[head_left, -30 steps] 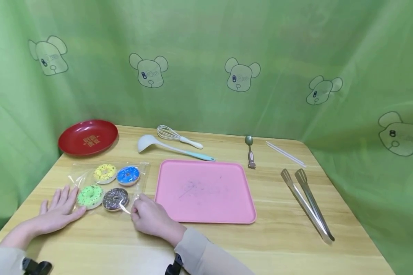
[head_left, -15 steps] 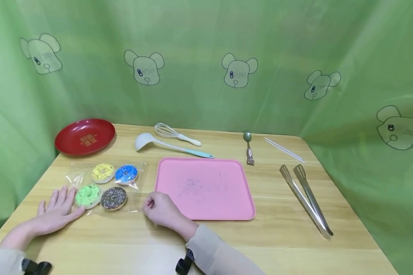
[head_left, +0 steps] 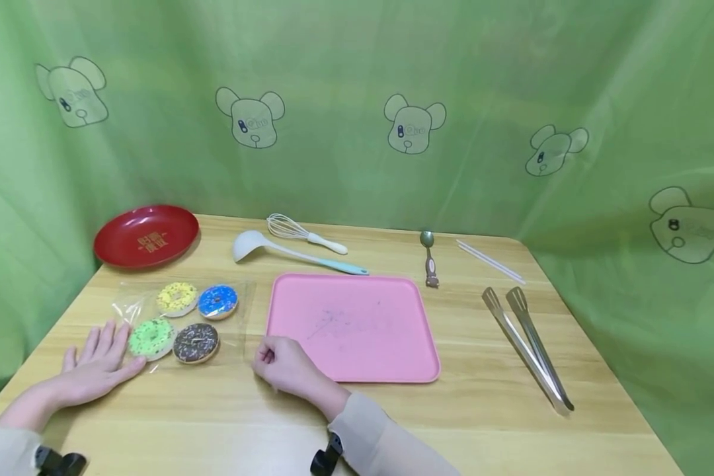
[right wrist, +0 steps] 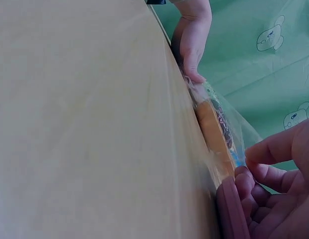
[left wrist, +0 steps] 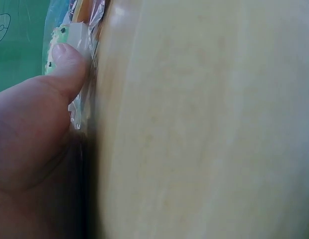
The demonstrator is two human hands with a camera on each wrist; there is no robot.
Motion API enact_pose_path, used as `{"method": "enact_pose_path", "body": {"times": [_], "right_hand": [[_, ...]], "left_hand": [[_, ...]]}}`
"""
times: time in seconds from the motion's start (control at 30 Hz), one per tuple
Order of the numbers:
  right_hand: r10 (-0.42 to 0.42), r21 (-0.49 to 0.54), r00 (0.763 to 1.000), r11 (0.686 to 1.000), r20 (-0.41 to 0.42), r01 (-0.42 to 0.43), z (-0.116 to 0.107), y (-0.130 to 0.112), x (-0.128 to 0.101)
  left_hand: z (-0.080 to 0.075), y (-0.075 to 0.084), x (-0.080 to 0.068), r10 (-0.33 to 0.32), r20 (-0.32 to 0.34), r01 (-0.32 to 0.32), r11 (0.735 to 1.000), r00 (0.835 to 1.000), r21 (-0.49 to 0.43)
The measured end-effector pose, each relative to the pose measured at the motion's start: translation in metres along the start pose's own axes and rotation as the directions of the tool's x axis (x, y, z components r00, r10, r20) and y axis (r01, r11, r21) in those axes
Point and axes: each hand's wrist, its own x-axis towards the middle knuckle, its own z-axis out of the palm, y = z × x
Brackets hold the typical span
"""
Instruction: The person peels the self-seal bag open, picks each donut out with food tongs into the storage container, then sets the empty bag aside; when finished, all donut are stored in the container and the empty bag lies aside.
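A clear plastic bag (head_left: 233, 340) lies at the table's left, with a yellow doughnut (head_left: 177, 299), a blue doughnut (head_left: 217, 303), a green doughnut (head_left: 152, 338) and a dark brown sprinkled doughnut (head_left: 196, 343) inside. My left hand (head_left: 95, 362) rests flat on the table at the bag's left side, fingers spread, thumb against the green doughnut's edge in the left wrist view. My right hand (head_left: 290, 365) is curled beside the bag's right edge, at the pink tray's near left corner. In the right wrist view, thumb and forefinger pinch together at the clear film.
The pink tray (head_left: 357, 324) lies mid-table. Behind it are a ladle (head_left: 297, 254) and a whisk (head_left: 306, 235); a red plate (head_left: 147, 237) stands back left. Toward the right lie a spoon (head_left: 430, 259), two white sticks (head_left: 490, 261) and metal tongs (head_left: 529, 350).
My right hand has moved rightward from near the brown doughnut, to beside the tray's corner, fingers still curled. My left hand has stayed in place. The bag's right edge lies flatter.
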Motion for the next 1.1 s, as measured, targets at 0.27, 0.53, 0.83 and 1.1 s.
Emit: {"method": "enact_pose_path", "body": {"times": [0.27, 0.53, 0.83, 1.1], "right_hand": [[0.002, -0.016, 1.0, 1.0, -0.025, -0.002, 0.001, -0.007, 0.016], [0.073, -0.126, 0.989, 0.988, -0.13, -0.089, 0.013, -0.019, 0.049], [0.199, -0.253, 0.965, 0.938, -0.168, -0.238, 0.019, -0.026, 0.058], [0.126, -0.182, 0.978, 0.971, -0.166, -0.156, 0.016, -0.02, 0.058]], "left_hand": [[-0.002, 0.001, -0.001, -0.002, -0.003, 0.002, 1.0, 1.0, -0.01], [0.0, 0.002, -0.001, -0.002, -0.008, 0.002, 1.0, 1.0, 0.004], [0.003, -0.001, 0.0, -0.007, -0.013, 0.007, 1.0, 1.0, 0.002], [0.0, 0.003, -0.001, -0.013, -0.003, 0.013, 1.0, 1.0, -0.012]]}}
